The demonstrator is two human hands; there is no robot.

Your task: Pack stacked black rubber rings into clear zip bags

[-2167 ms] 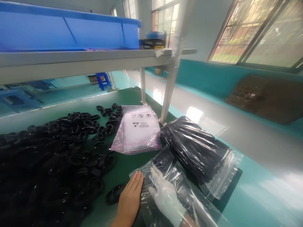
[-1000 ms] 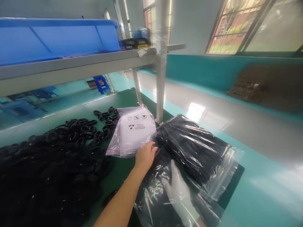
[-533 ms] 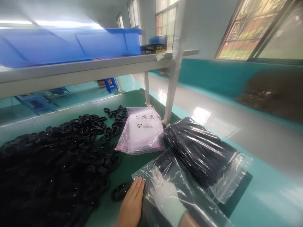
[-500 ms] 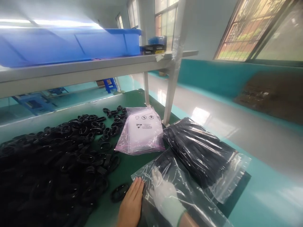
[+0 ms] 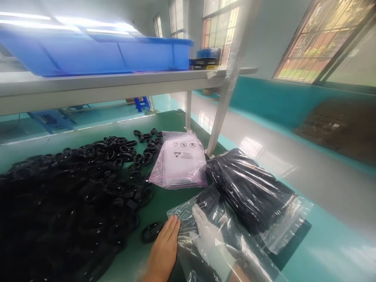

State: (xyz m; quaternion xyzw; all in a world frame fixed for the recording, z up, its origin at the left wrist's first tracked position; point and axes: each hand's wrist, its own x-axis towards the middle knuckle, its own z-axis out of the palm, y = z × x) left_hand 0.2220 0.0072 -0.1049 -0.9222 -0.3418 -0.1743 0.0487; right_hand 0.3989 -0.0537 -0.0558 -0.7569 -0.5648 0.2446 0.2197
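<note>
My bare left hand [image 5: 164, 250] lies flat on the green mat, fingers together and stretched out, pressing the left edge of a clear plastic bag [image 5: 243, 254]. My right hand [image 5: 207, 239], in a white glove, is inside that bag with its fingers extended flat. A single black rubber ring [image 5: 151, 232] lies just left of my left fingertips. A big heap of black rings [image 5: 67, 196] covers the left of the table.
A stack of pink antistatic bags [image 5: 182, 160] lies beyond my hands. A filled clear bag of black parts [image 5: 249, 192] sits to the right, near the table's edge. A grey shelf [image 5: 102, 84] with a blue bin [image 5: 88, 51] stands overhead on a post [image 5: 223, 105].
A second ago my left hand reached up to the pink bags; it has come back to the clear bag's left edge and lies flat. The right hand stays in the bag.
</note>
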